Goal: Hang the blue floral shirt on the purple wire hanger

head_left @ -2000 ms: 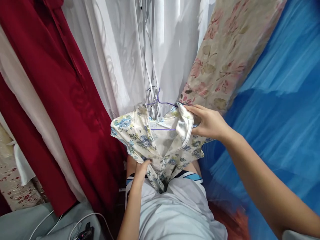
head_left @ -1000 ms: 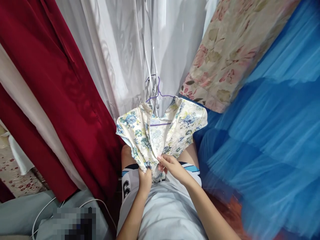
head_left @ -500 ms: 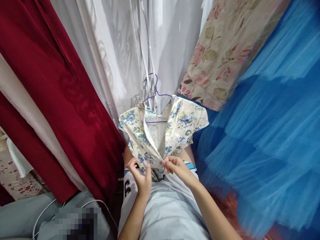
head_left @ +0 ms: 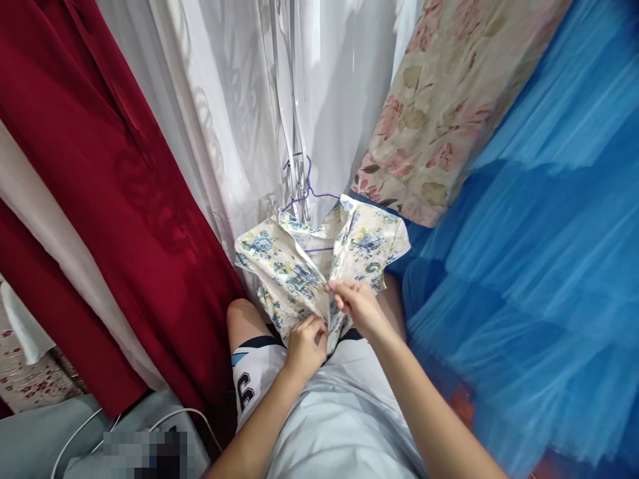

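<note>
A short-sleeved dress, cream with blue flowers, hangs on a purple wire hanger and its lower part lies bunched over the lap. Its front gapes in a V that closes at my right hand. Thumb and forefinger of that hand pinch the zipper there; the small pull itself is covered by the fingertips. Lower on the same seam, my left hand grips the dress fabric with curled fingers, close to the lap.
White curtains or gowns with dangling ribbons hang ahead. Dark red cloth hangs at left, pink floral fabric and blue tulle at right. A white cable crosses a grey surface at lower left.
My right hand has moved up the front seam, and the V opening has grown shorter. The left hand, open before, has come right and closed on the dress below it.
</note>
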The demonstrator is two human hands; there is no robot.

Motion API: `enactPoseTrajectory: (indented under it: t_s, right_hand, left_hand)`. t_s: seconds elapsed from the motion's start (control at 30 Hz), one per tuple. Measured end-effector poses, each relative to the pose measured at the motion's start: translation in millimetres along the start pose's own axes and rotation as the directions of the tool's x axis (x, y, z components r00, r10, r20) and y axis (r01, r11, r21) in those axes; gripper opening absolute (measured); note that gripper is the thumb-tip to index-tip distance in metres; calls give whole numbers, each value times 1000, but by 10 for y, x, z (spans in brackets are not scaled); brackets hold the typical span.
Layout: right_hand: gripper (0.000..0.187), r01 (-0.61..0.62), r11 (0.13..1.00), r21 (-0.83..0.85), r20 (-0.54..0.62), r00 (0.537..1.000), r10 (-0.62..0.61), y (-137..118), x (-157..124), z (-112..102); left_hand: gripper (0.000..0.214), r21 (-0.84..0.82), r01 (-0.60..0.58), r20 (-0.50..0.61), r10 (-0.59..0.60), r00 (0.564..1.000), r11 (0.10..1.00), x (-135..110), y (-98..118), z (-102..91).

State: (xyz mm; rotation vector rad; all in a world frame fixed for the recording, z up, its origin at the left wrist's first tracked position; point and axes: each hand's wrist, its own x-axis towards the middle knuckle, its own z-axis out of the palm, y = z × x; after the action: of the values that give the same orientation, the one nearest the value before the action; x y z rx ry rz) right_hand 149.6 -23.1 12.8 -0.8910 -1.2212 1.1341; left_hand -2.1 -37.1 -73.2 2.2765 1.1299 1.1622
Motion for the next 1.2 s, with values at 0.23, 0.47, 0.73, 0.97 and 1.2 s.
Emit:
enactPoseTrajectory:
  t_s: [0.23,0.47,0.73,0.97,1.2]
  right_hand:
    - [29,304,952,30,-96,949,-300,-918,953,214]
    - [25,329,942,-63,-47,942,-332,-760,709,280]
    - [21,436,894,-106,-27,897,-441,-822,625,354]
    - [27,347,916,-203,-158,911,-380,-218,638,277]
    - [27,286,942,-177,61,958,-279,15,276,307]
  left_hand:
    - [20,261,-40,204,-14,979,965,125,34,-94]
    - [20,-21,-115,-79,113,990,993,709,267,-721]
    - [17,250,-385,-195,435,879,888,1546,809,-1405]
    - [20,233,-305,-501,382,776,924,1682,595,-1547]
    - [14,-531,-62,-680,-381,627,845,1690,-640,-1938]
